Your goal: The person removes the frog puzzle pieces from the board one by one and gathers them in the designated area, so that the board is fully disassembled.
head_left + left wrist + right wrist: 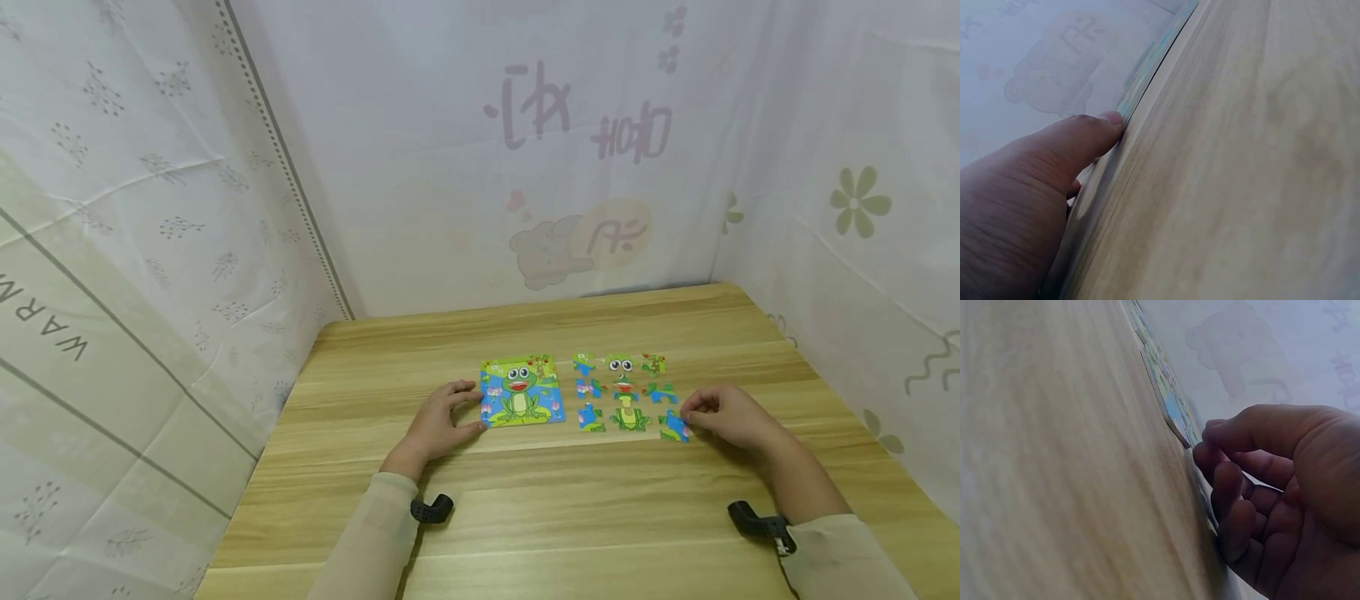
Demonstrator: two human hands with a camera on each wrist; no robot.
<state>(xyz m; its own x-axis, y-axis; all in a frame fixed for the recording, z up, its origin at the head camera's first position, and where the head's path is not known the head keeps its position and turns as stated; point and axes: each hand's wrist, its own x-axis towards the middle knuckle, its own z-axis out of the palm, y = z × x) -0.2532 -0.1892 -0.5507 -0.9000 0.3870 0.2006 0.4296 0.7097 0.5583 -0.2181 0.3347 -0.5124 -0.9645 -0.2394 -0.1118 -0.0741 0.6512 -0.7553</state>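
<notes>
A square frog picture board (522,392) lies flat on the wooden table. My left hand (442,423) rests at its left side, with thumb and fingers spread apart against the edge. In the left wrist view, the left thumb (1100,128) touches the board's thin edge (1154,59). Right of the board, separated frog puzzle pieces lie in three rows, among them the frog's body piece (628,419). My right hand (727,417) pinches the outer edge of the lower right corner piece (673,427) between thumb and index finger. Its other fingers are curled, as the right wrist view shows.
The light wooden table (600,508) extends in front of both hands. Patterned curtains (465,167) hang behind the table and along both sides. A black wrist camera (432,509) sits on the left sleeve and another black camera (757,523) on the right.
</notes>
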